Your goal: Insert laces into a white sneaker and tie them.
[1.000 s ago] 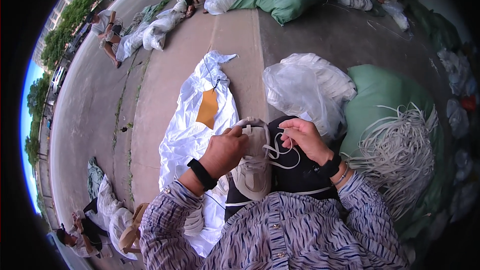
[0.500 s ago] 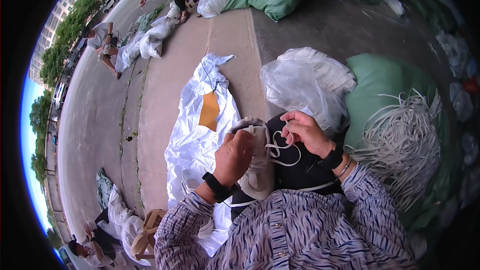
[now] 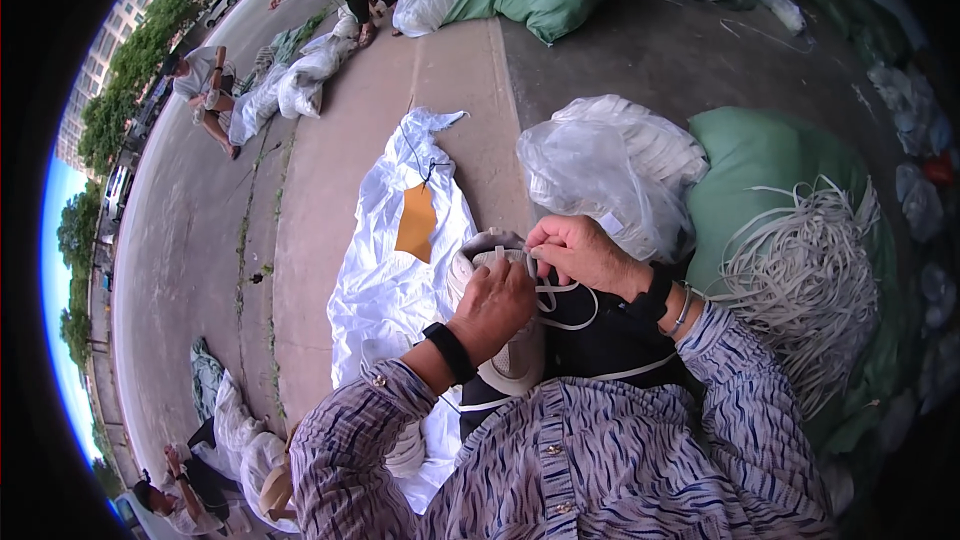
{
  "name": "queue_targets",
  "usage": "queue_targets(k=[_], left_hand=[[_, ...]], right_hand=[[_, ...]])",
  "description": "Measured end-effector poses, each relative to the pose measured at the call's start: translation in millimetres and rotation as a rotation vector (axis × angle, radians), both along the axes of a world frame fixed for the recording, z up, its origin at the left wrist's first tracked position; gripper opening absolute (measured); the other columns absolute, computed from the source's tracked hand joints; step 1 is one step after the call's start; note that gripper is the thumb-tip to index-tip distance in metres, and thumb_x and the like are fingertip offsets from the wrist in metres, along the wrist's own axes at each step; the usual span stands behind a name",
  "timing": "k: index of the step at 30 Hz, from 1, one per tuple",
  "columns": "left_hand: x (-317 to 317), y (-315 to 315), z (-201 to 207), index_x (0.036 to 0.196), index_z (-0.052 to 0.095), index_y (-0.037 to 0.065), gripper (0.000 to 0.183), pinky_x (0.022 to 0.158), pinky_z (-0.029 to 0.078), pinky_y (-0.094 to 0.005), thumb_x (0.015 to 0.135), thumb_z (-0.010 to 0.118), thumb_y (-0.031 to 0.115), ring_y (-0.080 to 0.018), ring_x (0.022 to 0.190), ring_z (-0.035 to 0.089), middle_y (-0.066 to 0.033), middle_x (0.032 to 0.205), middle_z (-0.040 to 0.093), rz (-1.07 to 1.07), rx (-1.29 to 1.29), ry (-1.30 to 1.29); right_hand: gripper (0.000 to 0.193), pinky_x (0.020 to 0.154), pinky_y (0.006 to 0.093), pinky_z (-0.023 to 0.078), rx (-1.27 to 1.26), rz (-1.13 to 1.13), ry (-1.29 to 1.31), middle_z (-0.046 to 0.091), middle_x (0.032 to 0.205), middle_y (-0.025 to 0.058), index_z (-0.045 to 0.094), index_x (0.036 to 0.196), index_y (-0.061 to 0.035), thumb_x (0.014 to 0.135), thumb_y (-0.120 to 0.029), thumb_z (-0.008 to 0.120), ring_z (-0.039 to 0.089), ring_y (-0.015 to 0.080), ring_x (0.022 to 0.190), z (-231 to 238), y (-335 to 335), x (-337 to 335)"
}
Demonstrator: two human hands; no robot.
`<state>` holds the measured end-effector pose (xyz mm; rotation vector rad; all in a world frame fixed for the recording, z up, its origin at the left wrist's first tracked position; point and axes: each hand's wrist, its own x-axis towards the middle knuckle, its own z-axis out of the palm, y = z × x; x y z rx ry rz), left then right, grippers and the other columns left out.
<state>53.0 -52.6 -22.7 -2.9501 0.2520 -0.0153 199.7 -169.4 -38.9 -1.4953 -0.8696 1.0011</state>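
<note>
A pale beige sneaker (image 3: 513, 372) rests on my lap, its toe toward me and its padded collar away from me. My left hand (image 3: 497, 305) is closed over the sneaker's upper near the tongue, which hides most of the lacing. At the collar's right side, my right hand (image 3: 585, 252) pinches the white shoelace (image 3: 574, 325) between thumb and forefinger. A loose loop of that lace hangs to the right over my dark trousers. The fingers of both hands are close together, almost touching.
A white sheet (image 3: 365, 290) with an orange-tan piece (image 3: 416, 224) lies left of the sneaker. A clear plastic bag (image 3: 610, 165) of white material and a green sack (image 3: 775, 165) bearing a heap of pale laces (image 3: 800, 280) are on the right. Other people sit farther off.
My right hand has moved left and down to the sneaker's collar with the lace. My left hand has shifted right across the upper.
</note>
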Motion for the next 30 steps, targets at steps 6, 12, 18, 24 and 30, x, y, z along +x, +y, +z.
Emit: queue_targets(k=[6, 12, 18, 24, 30], left_hand=[[-5.6, 22.3, 3.4, 0.080, 0.057, 0.013, 0.006, 0.059, 0.051, -0.0366, 0.076, 0.061, 0.014, -0.0227, 0.079, 0.058, -0.0031, 0.081, 0.053, 0.181, -0.626, 0.019], [-8.4, 13.7, -4.0, 0.082, 0.060, 0.013, 0.014, 0.060, 0.051, -0.0321, 0.069, 0.066, 0.010, -0.0222, 0.076, 0.059, -0.0036, 0.081, 0.053, 0.067, -0.439, -0.050], [-30.9, -27.3, -2.7, 0.086, 0.062, 0.009, 0.020, 0.063, 0.050, -0.0326, 0.066, 0.066, 0.006, -0.0227, 0.075, 0.058, -0.0037, 0.079, 0.052, -0.136, -0.832, -0.032], [-36.6, -19.7, -0.7, 0.092, 0.061, 0.010, 0.021, 0.065, 0.049, -0.0344, 0.071, 0.064, 0.007, -0.0236, 0.078, 0.057, -0.0043, 0.085, 0.055, -0.147, -0.726, -0.101], [-9.6, 39.6, 17.1, 0.092, 0.061, 0.014, 0.019, 0.082, 0.038, -0.0375, 0.075, 0.062, 0.023, -0.0224, 0.092, 0.050, -0.0042, 0.092, 0.055, 0.102, -0.225, -0.078]], right_hand=[[0.011, 0.043, 0.0209, 0.040, -0.097, 0.047, -0.016, 0.061, 0.065, 0.0023, 0.058, 0.092, 0.0003, 0.085, -0.007, 0.053, 0.051, 0.0054, 0.049, -1.6, 7.9, 1.6], [0.012, 0.058, 0.0337, 0.050, -0.162, 0.109, -0.366, 0.064, 0.068, 0.0094, 0.061, 0.082, -0.0047, 0.081, -0.015, 0.054, 0.063, 0.0220, 0.059, -16.8, 15.3, -6.3], [0.013, 0.063, 0.0406, 0.048, -0.048, 0.054, -0.773, 0.063, 0.070, 0.0123, 0.061, 0.080, -0.0082, 0.079, -0.020, 0.057, 0.062, 0.0315, 0.069, -27.3, 19.4, -17.7], [0.012, 0.061, 0.0397, 0.047, -0.093, 0.209, -0.788, 0.062, 0.068, 0.0119, 0.061, 0.080, -0.0079, 0.079, -0.019, 0.058, 0.062, 0.0301, 0.067, -17.6, 11.8, -12.3], [0.010, 0.064, 0.0386, 0.049, -0.033, 0.242, -0.889, 0.062, 0.068, 0.0129, 0.064, 0.081, -0.0086, 0.075, -0.016, 0.059, 0.063, 0.0302, 0.069, -6.4, 12.4, -15.9]])
